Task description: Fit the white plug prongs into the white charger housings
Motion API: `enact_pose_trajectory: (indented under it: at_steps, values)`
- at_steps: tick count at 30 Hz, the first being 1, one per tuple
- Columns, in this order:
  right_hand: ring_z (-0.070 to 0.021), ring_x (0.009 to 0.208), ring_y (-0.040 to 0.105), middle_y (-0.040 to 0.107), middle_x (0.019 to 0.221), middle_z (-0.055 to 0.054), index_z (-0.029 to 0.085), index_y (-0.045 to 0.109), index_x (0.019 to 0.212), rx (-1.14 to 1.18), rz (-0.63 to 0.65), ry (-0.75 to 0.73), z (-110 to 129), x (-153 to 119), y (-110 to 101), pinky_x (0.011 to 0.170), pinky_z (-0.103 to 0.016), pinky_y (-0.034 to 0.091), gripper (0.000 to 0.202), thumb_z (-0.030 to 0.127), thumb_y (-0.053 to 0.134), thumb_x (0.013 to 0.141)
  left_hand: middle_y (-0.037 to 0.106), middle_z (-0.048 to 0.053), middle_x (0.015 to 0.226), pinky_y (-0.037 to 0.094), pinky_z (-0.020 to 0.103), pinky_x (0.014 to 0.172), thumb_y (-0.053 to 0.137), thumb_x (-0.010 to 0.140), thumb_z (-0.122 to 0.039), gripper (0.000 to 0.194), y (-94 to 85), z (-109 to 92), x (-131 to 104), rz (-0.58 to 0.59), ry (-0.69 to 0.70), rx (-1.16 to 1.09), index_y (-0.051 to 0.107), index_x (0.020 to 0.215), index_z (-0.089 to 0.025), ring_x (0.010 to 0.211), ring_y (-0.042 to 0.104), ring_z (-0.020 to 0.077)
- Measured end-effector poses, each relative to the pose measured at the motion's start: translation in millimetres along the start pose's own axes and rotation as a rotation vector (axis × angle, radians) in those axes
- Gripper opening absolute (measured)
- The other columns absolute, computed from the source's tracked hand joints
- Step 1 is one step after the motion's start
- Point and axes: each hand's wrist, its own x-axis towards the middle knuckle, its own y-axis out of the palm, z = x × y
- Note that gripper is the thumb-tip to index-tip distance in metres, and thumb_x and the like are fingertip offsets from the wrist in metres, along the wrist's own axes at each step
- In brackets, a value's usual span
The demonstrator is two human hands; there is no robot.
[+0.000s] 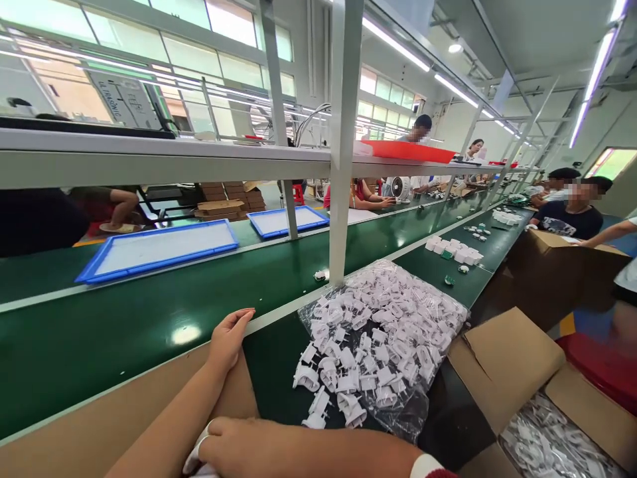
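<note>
My left hand [229,337] reaches over the cardboard near the edge of the green conveyor belt [164,325]. Its fingertips are pressed together; whatever may be between them does not show. My right hand [231,443] crosses below my left forearm, fingers bent around a white plastic piece [197,446], mostly hidden by the hand. Right of my hands, a heap of white plastic plug housings [388,325] with pins spills from a clear plastic bag [413,408] onto the dark green bench [266,372].
A brown cardboard flap [134,425] lies along the belt. Blue-rimmed trays [164,249] stand beyond it. A metal post [343,146] rises behind the heap. At right is an open carton [517,362] with bagged white parts. White housings [455,250] and people occupy the line farther off.
</note>
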Motion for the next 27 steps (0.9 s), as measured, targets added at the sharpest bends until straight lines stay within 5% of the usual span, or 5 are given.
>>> enact_pose_trajectory:
  at_steps: [5,9,19,23,27]
  values:
    - [-0.0189,0.080,0.066,0.064,0.096,-0.003,0.018,0.064,0.097,-0.087,-0.117,-0.005,0.6,2.0,9.3,0.057,-0.028,0.050,0.031,0.048,0.062,0.090,0.074,0.011,0.107,0.043,0.046,0.107,0.076,0.057,-0.060,0.053,0.2,3.2,1.6,-0.006,-0.022,-0.040,0.074,0.089,-0.017,0.118,0.060,0.0339]
    - [-0.0200,0.085,0.067,0.069,0.096,-0.003,0.018,0.065,0.102,-0.126,-0.172,-0.003,4.8,2.4,12.3,0.067,-0.030,0.052,0.031,0.047,0.060,0.091,0.074,0.013,0.108,0.044,0.046,0.105,0.077,0.056,-0.061,0.055,1.3,4.9,3.6,-0.019,-0.019,-0.042,0.074,0.089,-0.017,0.118,0.060,0.0339]
    - [-0.0177,0.080,0.069,0.072,0.094,-0.001,0.019,0.067,0.099,-0.112,-0.156,0.064,4.8,2.5,17.2,0.055,-0.027,0.047,0.024,0.039,0.054,0.096,0.074,0.013,0.109,0.052,0.044,0.091,0.066,0.069,-0.052,0.044,3.8,3.1,5.0,-0.005,-0.048,0.164,0.072,0.095,-0.017,0.107,0.065,0.0326]
    - [-0.0195,0.083,0.069,0.071,0.094,-0.002,0.019,0.068,0.103,-0.127,-0.107,0.048,4.9,3.6,15.6,0.062,-0.027,0.051,0.032,0.048,0.061,0.091,0.073,0.016,0.111,0.053,0.047,0.092,0.067,0.069,-0.037,0.038,18.6,-7.9,24.0,0.025,-0.048,0.333,0.071,0.099,-0.014,0.104,0.066,0.0337]
    - [-0.0211,0.087,0.068,0.069,0.100,-0.003,0.018,0.065,0.112,-0.098,-0.085,-0.020,5.6,0.1,12.2,0.066,-0.029,0.053,0.040,0.050,0.065,0.086,0.068,0.014,0.127,0.046,0.044,0.106,0.073,0.067,-0.033,0.044,49.9,-17.0,49.6,0.110,0.056,0.475,0.071,0.107,-0.017,0.123,0.058,0.0340]
